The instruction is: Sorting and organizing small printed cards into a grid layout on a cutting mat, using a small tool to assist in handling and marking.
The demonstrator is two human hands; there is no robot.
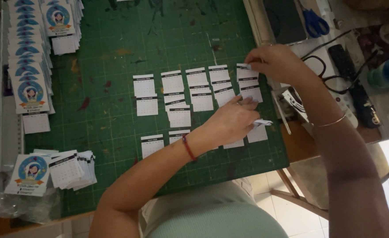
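Small white calendar sheets with black top bands [173, 82] lie in rows and short overlapping stacks on a green cutting mat [110, 53]. My left hand [234, 121] reaches across the lower rows and holds a few small sheets, whose ends stick out at the right [262, 122]. My right hand [271, 61] is at the far right stack [248, 86] and pinches the top corner of its upper sheet. A red string is on my left wrist, a thin bangle on my right.
Stacks of small cards with a round blue picture [29, 88] line the mat's left side, more with loose sheets at the lower left [49, 172]. Blue-handled scissors [314, 23], a dark tablet [286, 20], cables and remotes [351, 79] lie to the right.
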